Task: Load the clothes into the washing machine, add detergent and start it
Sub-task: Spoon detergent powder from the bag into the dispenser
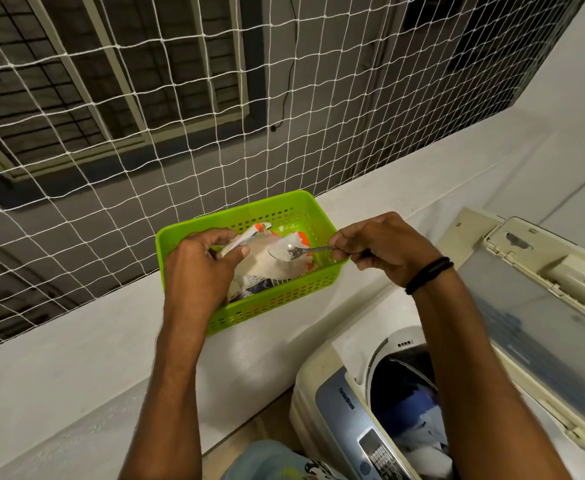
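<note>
A green plastic basket (277,299) stands on the white ledge and holds an opened detergent packet (260,268). My left hand (197,268) grips the packet's torn top edge and holds it open. My right hand (384,247) pinches the handle of a metal spoon (286,252), whose bowl hovers over the packet's mouth with a few grains on it. Below right, the top-load washing machine (332,407) has its lid (540,306) raised, and blue and white clothes (412,420) lie in the drum.
A white rope net (180,133) spans the opening behind the ledge (76,358). The machine's control panel (374,452) is at the bottom edge. A wall (578,133) rises at the right behind the lid.
</note>
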### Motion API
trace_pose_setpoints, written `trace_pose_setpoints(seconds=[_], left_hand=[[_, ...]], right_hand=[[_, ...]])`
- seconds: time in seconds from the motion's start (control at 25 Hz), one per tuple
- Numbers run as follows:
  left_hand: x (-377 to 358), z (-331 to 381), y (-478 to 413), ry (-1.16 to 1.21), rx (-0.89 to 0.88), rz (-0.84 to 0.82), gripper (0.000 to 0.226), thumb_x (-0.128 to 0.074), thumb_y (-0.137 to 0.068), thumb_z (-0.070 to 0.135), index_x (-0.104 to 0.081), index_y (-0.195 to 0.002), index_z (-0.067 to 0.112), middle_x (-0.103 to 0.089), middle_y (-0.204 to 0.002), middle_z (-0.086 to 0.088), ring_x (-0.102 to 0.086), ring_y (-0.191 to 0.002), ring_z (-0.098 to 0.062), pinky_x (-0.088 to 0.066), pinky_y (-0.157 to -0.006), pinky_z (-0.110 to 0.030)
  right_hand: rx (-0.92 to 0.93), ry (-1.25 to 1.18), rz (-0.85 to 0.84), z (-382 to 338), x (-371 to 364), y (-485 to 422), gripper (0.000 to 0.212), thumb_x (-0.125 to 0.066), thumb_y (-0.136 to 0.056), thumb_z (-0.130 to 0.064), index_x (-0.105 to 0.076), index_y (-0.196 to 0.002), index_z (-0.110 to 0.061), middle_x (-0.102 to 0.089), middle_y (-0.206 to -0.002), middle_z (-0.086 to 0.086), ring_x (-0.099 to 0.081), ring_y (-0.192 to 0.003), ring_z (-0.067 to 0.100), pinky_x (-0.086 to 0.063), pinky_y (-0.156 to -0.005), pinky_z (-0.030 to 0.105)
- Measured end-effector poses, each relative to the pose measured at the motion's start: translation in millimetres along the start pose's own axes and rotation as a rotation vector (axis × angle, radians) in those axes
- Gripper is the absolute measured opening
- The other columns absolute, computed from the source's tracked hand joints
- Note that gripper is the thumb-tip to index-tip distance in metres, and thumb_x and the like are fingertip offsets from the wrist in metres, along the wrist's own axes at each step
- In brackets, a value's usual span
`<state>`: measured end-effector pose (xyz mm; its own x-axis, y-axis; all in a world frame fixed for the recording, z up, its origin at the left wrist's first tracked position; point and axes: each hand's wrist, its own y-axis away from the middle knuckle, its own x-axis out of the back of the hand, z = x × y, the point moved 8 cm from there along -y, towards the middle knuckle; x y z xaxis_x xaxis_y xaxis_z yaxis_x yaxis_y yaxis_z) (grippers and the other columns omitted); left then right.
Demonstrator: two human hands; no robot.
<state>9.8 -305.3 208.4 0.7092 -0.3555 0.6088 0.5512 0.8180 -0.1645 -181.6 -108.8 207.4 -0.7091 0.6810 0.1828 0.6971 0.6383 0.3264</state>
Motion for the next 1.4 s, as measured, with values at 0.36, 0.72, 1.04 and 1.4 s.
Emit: trace_pose_setpoints(seconds=[0.36,0.72,1.04,1.4], left_hand=[[-21.6,71.8,28.0,0.065,-0.204,-0.037,0.031,-0.079,-0.079,0.032,-0.072,-0.109,0.033,-0.063,-0.097,0.006,-0.055,-0.073,-0.001,-0.045,-0.069,-0.023],[-214.3,150.8,101.4,0.182,-0.446,-0.559,0.024,-0.074,-0.084,0.036,-0.072,-0.106,0.027,-0.067,-0.1,0.015,-0.059,-0.076,-0.002,-0.047,-0.07,-0.013],[-459.0,102.5,207.6,-0.099,-0.503,-1.034,0.025,-0.056,-0.091,0.018,-0.07,-0.111,0.016,-0.07,-0.112,-0.002,-0.066,-0.102,-0.02,-0.052,-0.088,-0.033],[-523.4,43.0,256.7,-0.324,-0.508,-1.264,0.054,-0.053,-0.096,0.014,-0.04,-0.147,0.015,-0.044,-0.15,-0.008,-0.044,-0.137,-0.028,-0.037,-0.113,-0.039]], right_hand=[[-0.111,-0.147,0.279,48.4,103.5,61.1,0.012,-0.063,-0.087,0.003,-0.076,-0.089,0.001,-0.074,-0.075,0.013,-0.054,-0.052,0.011,-0.048,-0.047,0.019],[-0.277,-0.295,0.808,190.8,249.5,151.5,0.013,-0.057,-0.089,0.01,-0.07,-0.091,0.006,-0.071,-0.057,0.004,-0.061,-0.044,0.003,-0.047,-0.042,0.015],[-0.559,-0.191,1.103,352.3,283.3,177.6,0.02,-0.065,-0.07,-0.019,-0.074,-0.06,-0.005,-0.071,-0.057,0.01,-0.065,-0.052,0.023,-0.058,-0.055,0.038],[-0.462,0.377,1.047,411.1,221.0,135.9,0.035,-0.058,-0.081,0.008,-0.074,-0.105,-0.011,-0.074,-0.093,0.01,-0.068,-0.086,0.029,-0.05,-0.076,0.026]])
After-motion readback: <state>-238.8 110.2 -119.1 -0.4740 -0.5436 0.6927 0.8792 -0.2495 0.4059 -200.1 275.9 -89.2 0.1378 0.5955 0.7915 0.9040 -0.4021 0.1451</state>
